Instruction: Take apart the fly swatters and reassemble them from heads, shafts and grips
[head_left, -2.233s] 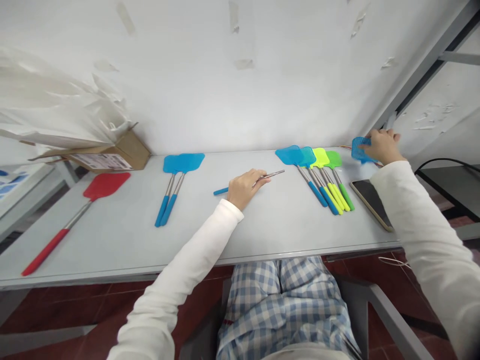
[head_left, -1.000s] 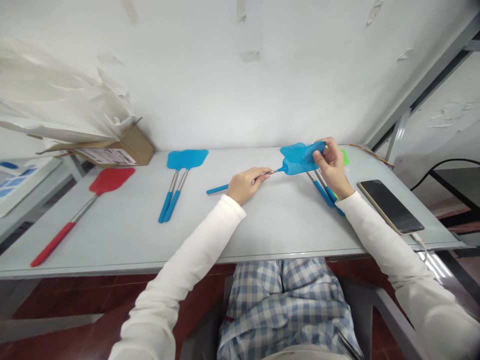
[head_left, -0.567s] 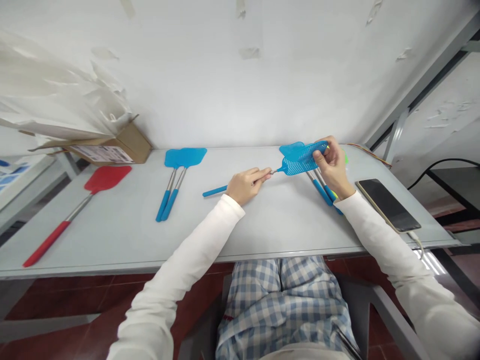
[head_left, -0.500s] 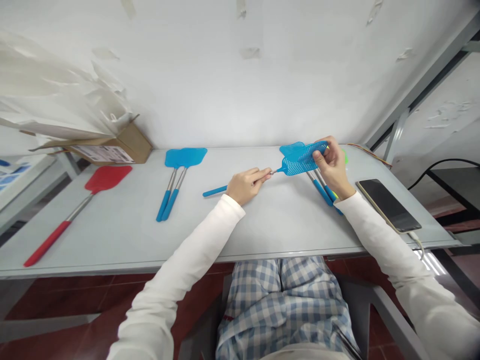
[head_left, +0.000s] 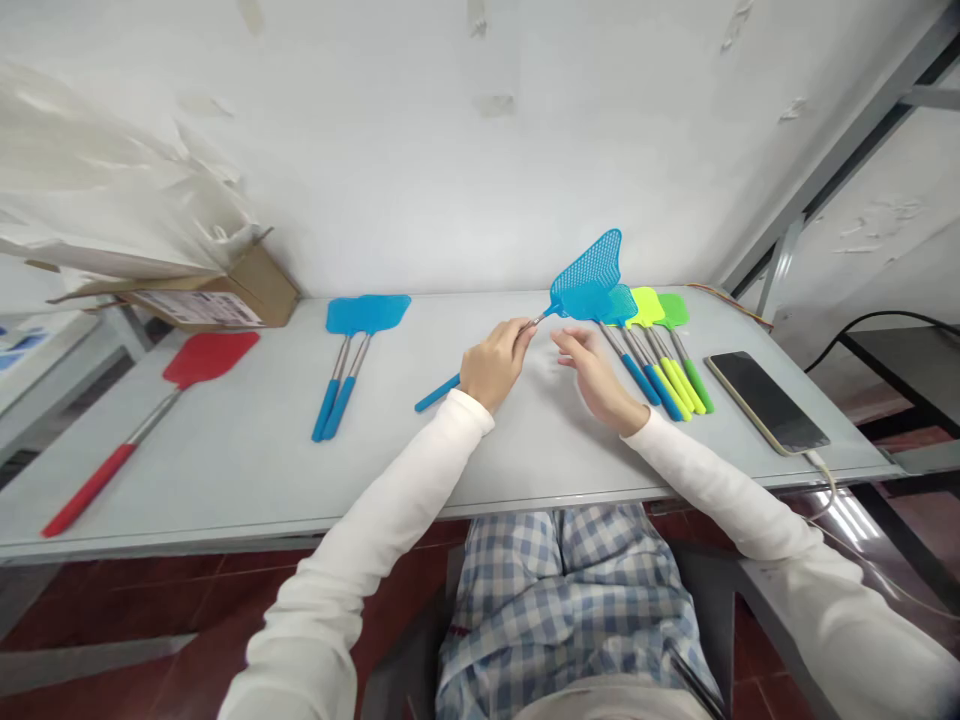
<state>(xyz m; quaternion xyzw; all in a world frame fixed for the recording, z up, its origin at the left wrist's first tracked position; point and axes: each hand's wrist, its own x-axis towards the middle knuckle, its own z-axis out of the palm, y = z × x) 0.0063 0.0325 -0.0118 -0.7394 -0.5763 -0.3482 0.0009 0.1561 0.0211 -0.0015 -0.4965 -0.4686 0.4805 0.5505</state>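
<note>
My left hand (head_left: pixel 491 365) is closed around the metal shaft of a blue fly swatter (head_left: pixel 588 266). Its perforated head tilts up to the right, and its blue handle end pokes out to the left below my hand. Beside the shaft, my right hand (head_left: pixel 596 378) hovers with its fingers apart and nothing in them. Just past it lies a row of swatters: blue ones (head_left: pixel 639 378), yellow ones (head_left: pixel 646 306) and a green one (head_left: pixel 673 310). The held swatter's head partly covers the nearest blue heads.
Two blue swatters (head_left: pixel 367 314) lie side by side at the left of the grey table (head_left: pixel 247 460). A red swatter (head_left: pixel 210 358) lies farther left, before an open cardboard box (head_left: pixel 259 285). A phone (head_left: pixel 766 400) with a cable plugged in lies at the right.
My right hand has let go of the swatter's head and moved left and down, opening. The head has swung upward, and the row of swatters behind is uncovered. My left hand keeps its hold.
</note>
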